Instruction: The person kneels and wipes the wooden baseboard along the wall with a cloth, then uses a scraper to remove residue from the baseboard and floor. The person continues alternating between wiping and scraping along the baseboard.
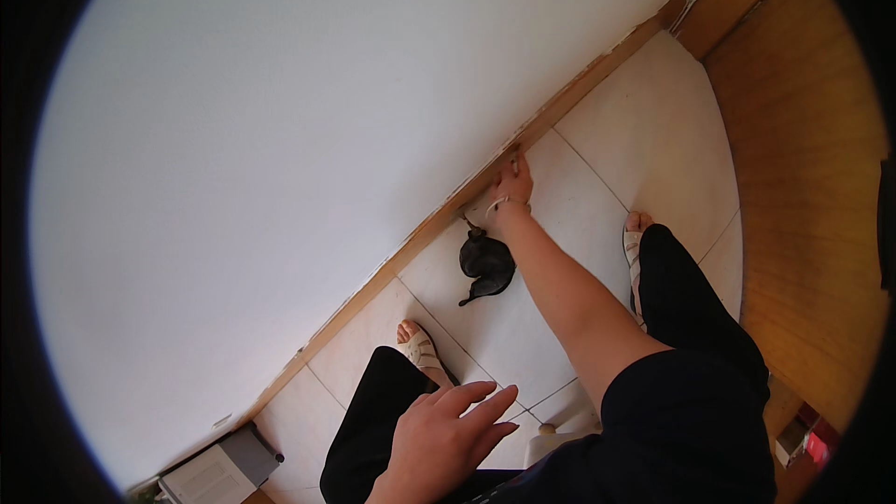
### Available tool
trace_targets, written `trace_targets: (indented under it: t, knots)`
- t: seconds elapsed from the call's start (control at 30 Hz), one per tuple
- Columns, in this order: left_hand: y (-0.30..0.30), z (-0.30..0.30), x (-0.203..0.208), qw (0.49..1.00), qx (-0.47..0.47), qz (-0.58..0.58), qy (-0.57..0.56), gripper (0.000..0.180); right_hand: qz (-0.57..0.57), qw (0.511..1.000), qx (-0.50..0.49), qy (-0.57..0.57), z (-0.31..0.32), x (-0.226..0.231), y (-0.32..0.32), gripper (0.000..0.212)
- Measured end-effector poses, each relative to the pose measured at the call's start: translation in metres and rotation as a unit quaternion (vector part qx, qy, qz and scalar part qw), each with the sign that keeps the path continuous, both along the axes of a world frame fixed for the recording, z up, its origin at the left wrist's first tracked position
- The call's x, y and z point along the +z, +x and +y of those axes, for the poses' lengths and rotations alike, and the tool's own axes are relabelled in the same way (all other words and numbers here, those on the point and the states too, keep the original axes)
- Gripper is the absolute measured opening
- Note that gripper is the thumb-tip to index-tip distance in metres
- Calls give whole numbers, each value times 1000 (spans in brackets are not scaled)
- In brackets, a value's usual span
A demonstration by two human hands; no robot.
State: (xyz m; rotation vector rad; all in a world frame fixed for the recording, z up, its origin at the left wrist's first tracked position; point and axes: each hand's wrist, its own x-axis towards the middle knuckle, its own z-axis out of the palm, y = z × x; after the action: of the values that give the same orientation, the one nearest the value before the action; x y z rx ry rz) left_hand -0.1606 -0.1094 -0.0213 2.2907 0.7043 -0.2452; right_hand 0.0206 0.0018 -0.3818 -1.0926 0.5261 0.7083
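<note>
Head view: the white wall (pixel 252 149) meets the tiled floor (pixel 653 112) at a wooden skirting (pixel 583 87), its long axis running diagonally from lower left to upper right. The left hand (pixel 443 434) hangs low, fingers loosely spread, grasping nothing. On the floor near the skirting lies a limp, curved black object (pixel 493 266), narrow stem toward the board, other tip toward the lower left. The right hand (pixel 513 184) is at the skirting: the reach looks done, but whether its fingers grasp anything, or what is left, I cannot tell
</note>
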Motion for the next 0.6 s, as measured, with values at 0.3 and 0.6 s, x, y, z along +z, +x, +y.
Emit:
trace_targets:
  t: [0.3,0.6]
  knots:
    - [-8,-5,-13,999,-9,46,9,32,18,997,74,-6,-15,-13,37,42]
    - [-42,6,-35,923,360,-133,-38,46,-88,937,264,213,-94,142,-121,28]
